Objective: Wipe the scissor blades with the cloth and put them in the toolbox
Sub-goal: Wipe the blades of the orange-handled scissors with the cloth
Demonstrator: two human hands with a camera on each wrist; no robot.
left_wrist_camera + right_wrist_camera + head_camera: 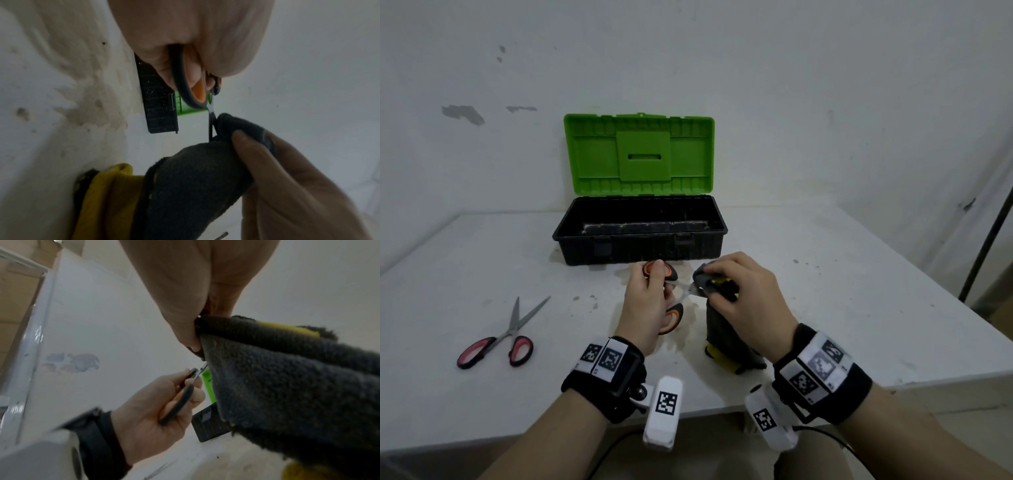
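My left hand [650, 301] grips the orange-and-black handles of a pair of scissors [671, 274], held just in front of the toolbox; the same scissors [193, 87] show in the left wrist view. Their blades run right into a dark grey cloth with yellow trim [719, 322]. My right hand [739, 287] pinches that cloth [195, 178] around the blades, so the blade tips are hidden. In the right wrist view the cloth [287, 386] hangs from my fingers. The black toolbox [640, 253] stands open behind, its green lid [639, 154] upright.
A second pair of scissors with pink-and-black handles [500, 337] lies on the white table [859, 291] at the left, blades slightly apart. A wall rises right behind the toolbox. A dark pole [986, 246] stands off the table's right side.
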